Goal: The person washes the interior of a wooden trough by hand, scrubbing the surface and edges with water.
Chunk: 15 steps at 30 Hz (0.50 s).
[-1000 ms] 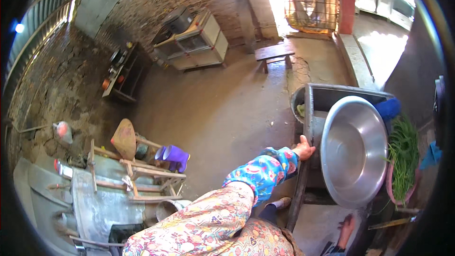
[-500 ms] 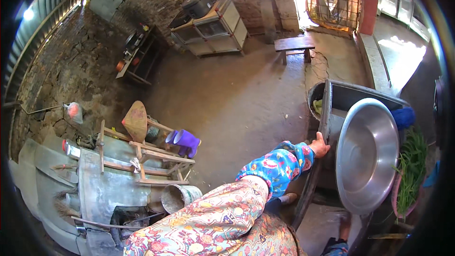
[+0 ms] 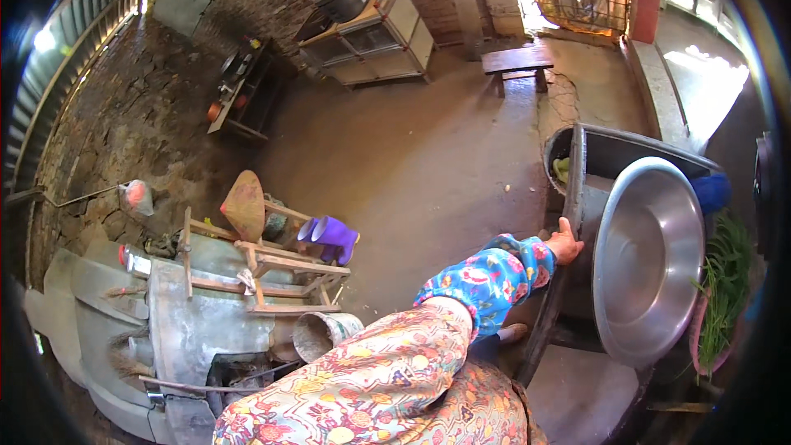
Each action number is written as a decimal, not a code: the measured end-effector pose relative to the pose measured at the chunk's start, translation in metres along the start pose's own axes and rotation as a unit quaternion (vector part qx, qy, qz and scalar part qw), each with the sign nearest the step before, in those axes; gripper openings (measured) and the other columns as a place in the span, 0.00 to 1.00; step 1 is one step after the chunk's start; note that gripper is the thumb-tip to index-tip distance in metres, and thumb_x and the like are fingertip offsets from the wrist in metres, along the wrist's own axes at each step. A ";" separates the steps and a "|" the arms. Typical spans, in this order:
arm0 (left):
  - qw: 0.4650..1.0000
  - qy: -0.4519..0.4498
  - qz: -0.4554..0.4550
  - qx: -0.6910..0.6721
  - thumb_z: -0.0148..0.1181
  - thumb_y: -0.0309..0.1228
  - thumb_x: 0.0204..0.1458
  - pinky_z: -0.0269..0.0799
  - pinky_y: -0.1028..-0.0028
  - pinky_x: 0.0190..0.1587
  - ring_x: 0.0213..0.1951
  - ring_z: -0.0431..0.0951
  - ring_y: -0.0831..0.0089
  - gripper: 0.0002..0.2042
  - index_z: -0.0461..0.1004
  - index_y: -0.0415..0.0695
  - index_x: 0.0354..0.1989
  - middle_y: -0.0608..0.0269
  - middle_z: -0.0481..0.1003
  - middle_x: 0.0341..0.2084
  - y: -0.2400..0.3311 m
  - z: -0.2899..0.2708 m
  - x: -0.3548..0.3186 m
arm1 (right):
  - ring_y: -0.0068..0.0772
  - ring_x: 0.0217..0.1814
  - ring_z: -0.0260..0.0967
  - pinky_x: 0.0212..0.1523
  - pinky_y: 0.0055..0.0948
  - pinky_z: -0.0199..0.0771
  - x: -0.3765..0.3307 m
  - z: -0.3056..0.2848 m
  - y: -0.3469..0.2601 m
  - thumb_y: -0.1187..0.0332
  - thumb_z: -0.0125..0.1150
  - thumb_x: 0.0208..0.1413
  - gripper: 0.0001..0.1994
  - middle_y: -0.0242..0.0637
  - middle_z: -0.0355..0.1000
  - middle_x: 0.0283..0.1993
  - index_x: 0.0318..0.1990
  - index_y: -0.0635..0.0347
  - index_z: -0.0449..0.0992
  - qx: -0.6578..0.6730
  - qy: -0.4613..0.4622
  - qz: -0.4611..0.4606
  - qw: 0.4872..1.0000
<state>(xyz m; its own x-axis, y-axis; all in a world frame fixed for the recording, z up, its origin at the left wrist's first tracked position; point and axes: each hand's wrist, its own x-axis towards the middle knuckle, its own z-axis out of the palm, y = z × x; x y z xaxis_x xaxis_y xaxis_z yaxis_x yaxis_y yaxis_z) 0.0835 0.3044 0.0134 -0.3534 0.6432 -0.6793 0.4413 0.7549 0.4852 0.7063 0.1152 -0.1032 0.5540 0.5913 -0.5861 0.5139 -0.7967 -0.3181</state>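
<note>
My left hand (image 3: 563, 245), in a blue floral sleeve, rests at the dark rim of a stone-like trough (image 3: 580, 166), thumb and fingers apart. Just right of it a wide steel basin (image 3: 649, 264) sits tilted on the trough, its inside bare and shiny. The fingers do not touch the basin. My right hand is out of view. Beyond the basin, long green leafy stalks (image 3: 725, 297) lie in a pink basket (image 3: 700, 338), beside a blue bundle (image 3: 710, 191).
A dark tub (image 3: 557, 148) adjoins the trough's far left corner. A low wooden bench (image 3: 517, 60) stands farther off. At left are a grey stove (image 3: 185, 313), a wooden chair frame (image 3: 284, 259), purple boots (image 3: 331, 235) and a bucket (image 3: 317, 336). A cabinet (image 3: 375, 41) stands by the far wall.
My right forearm, seen earlier below the basin, has left the view. The whole view has shifted slightly; my left hand stays at the trough's rim.
</note>
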 end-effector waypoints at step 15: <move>0.997 -0.064 0.035 0.027 0.44 0.49 0.50 0.48 0.62 0.58 0.56 0.53 0.45 0.44 0.20 0.35 0.57 0.35 0.52 0.54 -0.029 0.014 0.039 | 0.39 0.42 0.65 0.35 0.35 0.67 -0.035 0.060 -0.185 0.50 0.49 0.51 0.29 0.39 0.62 0.50 0.57 0.55 0.54 0.438 -0.197 -0.043 0.876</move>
<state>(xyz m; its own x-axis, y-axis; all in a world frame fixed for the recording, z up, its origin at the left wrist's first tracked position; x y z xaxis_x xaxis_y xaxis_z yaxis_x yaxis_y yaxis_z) 0.0684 0.3059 -0.0350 -0.2135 0.6694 -0.7116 0.5062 0.6988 0.5055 0.5523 0.2343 -0.0680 0.1809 0.7017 -0.6892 -0.2524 -0.6441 -0.7221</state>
